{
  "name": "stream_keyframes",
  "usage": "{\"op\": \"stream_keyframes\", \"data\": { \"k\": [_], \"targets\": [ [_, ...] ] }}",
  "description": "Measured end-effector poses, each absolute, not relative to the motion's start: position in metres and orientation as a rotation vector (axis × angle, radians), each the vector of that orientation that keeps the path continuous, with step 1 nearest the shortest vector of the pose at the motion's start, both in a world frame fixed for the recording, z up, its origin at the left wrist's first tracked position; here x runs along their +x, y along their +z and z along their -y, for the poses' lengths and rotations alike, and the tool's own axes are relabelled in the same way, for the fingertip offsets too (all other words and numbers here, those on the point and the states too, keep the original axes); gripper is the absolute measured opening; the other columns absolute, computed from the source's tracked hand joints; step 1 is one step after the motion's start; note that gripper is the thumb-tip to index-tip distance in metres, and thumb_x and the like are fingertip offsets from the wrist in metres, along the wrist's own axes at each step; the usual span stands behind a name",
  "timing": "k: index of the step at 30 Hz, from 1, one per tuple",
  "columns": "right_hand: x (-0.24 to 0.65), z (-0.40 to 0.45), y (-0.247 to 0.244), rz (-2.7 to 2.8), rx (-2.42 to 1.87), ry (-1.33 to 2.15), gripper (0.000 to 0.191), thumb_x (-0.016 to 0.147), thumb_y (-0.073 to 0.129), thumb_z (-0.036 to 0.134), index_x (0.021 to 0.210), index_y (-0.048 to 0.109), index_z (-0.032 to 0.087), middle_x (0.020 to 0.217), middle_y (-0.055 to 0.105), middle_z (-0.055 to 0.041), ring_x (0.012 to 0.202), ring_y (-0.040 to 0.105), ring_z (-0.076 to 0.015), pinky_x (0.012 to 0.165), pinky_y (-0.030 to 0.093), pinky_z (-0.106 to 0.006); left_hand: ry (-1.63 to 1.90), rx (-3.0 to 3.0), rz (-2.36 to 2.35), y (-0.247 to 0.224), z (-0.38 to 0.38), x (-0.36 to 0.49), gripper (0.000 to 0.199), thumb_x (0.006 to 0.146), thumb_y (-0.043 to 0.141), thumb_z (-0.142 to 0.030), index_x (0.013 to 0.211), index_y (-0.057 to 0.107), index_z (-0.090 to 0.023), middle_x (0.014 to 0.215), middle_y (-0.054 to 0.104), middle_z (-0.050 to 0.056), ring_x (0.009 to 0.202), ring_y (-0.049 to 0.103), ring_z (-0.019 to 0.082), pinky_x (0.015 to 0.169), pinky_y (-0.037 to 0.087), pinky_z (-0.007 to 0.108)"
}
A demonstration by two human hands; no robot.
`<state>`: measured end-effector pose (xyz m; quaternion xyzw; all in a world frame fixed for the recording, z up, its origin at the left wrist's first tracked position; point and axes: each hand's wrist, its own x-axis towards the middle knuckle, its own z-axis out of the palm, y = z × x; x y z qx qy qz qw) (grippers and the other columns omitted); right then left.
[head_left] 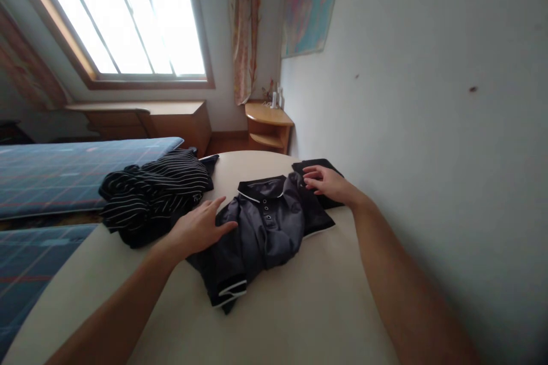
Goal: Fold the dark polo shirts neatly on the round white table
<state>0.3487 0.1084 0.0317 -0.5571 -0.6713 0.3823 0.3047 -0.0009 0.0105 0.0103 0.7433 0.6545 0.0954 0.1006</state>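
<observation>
A dark grey polo shirt (265,233) with a black collar, white trim and a few buttons lies partly bunched on the round cream table (317,296). My left hand (205,223) is at the shirt's left shoulder, thumb and fingers apart; whether it touches the cloth I cannot tell. Over the shirt's right sleeve hovers or rests my right hand (324,182), fingers loosely spread and nothing seen in them. Just beyond that hand lies a folded black garment (314,164), partly covered by it.
Left of the shirt sits a heap of black-and-white striped clothing (158,188). Blue plaid mattresses (77,171) adjoin the table on the left. A white wall (419,142) runs close along the right. A wooden corner shelf (269,115) and low cabinet (180,116) stand behind.
</observation>
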Motion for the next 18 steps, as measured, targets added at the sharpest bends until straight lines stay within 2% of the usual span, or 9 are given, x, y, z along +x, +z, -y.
{"op": "stream_keyframes", "data": {
  "k": [3,5,9,11,13,16,18],
  "targets": [
    [0.350,-0.111,0.017,2.001,-1.628,0.913,0.044,0.083,0.072,0.025,0.124,0.062,0.015,0.119,0.069,-0.0144,0.094,0.069,-0.0205,0.078,0.056,-0.028,-0.001,2.208,-1.974,0.018,-0.002,0.007,0.077,0.083,0.057,-0.063,0.148,0.044,-0.024,0.136,0.062,0.013,0.123,0.060,0.035,0.097,0.048,0.041],
    [0.349,-0.113,0.010,2.122,-1.760,0.810,0.048,0.079,0.077,0.028,0.122,0.064,0.012,0.115,0.071,-0.0153,0.098,0.068,-0.0235,0.083,0.054,-0.030,-0.052,2.252,-1.938,0.022,0.001,0.011,0.072,0.084,0.061,-0.056,0.146,0.046,-0.022,0.127,0.067,0.014,0.115,0.064,0.034,0.093,0.049,0.040],
    [0.341,-0.114,0.000,2.311,-1.924,0.709,0.052,0.076,0.078,0.029,0.123,0.065,0.012,0.105,0.074,-0.0124,0.094,0.069,-0.0240,0.076,0.052,-0.027,0.069,2.371,-1.739,0.024,0.001,0.014,0.044,0.085,0.063,-0.031,0.128,0.064,-0.022,0.111,0.073,0.010,0.107,0.066,0.030,0.090,0.049,0.037],
    [0.336,-0.113,-0.004,2.372,-1.928,0.642,0.045,0.073,0.078,0.029,0.115,0.069,0.014,0.103,0.074,-0.0105,0.093,0.069,-0.0236,0.072,0.051,-0.025,0.182,2.379,-1.625,0.023,-0.001,0.014,0.031,0.085,0.060,-0.025,0.114,0.070,-0.024,0.106,0.073,0.006,0.102,0.067,0.027,0.088,0.049,0.035],
    [0.330,-0.111,-0.006,2.396,-1.939,0.636,0.029,0.075,0.076,0.028,0.100,0.072,0.016,0.095,0.074,-0.0087,0.086,0.070,-0.0223,0.066,0.049,-0.024,0.318,2.342,-1.549,0.023,-0.004,0.013,0.023,0.087,0.057,-0.025,0.104,0.073,-0.025,0.100,0.074,0.003,0.093,0.068,0.024,0.084,0.050,0.033],
    [0.326,-0.106,-0.003,2.366,-1.950,0.824,0.008,0.080,0.067,0.022,0.083,0.070,0.015,0.076,0.072,-0.0055,0.065,0.067,-0.0170,0.055,0.046,-0.022,0.596,2.263,-1.562,0.023,-0.013,0.006,0.021,0.088,0.055,-0.031,0.094,0.074,-0.024,0.093,0.074,0.002,0.081,0.067,0.021,0.078,0.051,0.031],
    [0.327,-0.105,0.002,2.309,-1.907,0.926,0.006,0.083,0.061,0.016,0.081,0.067,0.015,0.070,0.070,-0.0039,0.055,0.064,-0.0141,0.050,0.044,-0.021,0.858,2.207,-1.707,0.024,-0.022,-0.005,0.023,0.088,0.054,-0.034,0.092,0.075,-0.023,0.094,0.074,0.003,0.079,0.066,0.020,0.079,0.052,0.031]
  ]
}}
